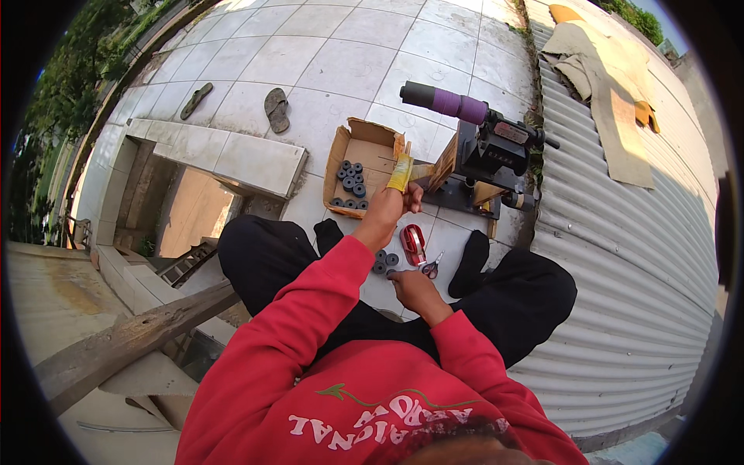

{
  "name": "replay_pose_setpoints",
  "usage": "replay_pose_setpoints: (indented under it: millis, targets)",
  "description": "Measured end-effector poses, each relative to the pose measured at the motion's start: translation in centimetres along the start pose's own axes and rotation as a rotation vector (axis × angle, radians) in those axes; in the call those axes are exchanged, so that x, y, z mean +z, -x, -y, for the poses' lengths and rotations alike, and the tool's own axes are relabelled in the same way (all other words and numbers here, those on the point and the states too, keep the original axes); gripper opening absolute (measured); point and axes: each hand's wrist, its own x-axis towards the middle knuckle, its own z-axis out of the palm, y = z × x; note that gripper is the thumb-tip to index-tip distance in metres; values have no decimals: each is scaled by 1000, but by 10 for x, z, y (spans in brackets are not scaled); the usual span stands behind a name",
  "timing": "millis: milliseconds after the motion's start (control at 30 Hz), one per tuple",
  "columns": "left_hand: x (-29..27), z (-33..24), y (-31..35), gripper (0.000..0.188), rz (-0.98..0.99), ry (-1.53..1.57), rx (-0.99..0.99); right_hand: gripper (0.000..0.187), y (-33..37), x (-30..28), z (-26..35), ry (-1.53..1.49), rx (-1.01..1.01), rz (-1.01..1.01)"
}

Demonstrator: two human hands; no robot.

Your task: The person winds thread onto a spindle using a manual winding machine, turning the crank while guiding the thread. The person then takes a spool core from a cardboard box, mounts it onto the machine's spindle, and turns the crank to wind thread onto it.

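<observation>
My left hand is closed around a thin stick with a yellow-wrapped part, beside the right edge of an open cardboard box. Several small dark grey rolls with holes in their middles lie in the box. More grey rolls sit on the tiles between my legs. My right hand pinches one dark roll at the edge of that group; its fingers partly cover it. A red-and-silver object, perhaps a tape dispenser, and a pair of scissors lie just beyond this hand.
A dark machine with a purple-wrapped cylinder stands ahead to the right. Corrugated sheeting runs along the right. At left are a stairwell opening and a wooden beam. Two sandals lie on the far tiles.
</observation>
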Motion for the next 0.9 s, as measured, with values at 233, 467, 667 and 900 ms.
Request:
replay_pose_setpoints:
  millis: [233,467,667,900]
  targets:
    - [25,39,47,21,-381,-231,-1,32,-39,-97,-9,-21,25,-455]
    - [-48,143,38,36,-218,-903,-301,40,-85,-175,80,-1299,-23,-454]
    - [-78,96,-4,39,-482,-481,55,28,-47,-108,76,-745,-10,-419]
    - [-51,10,-16,37,234,215,52,29,1,-7,20,150,28,175]
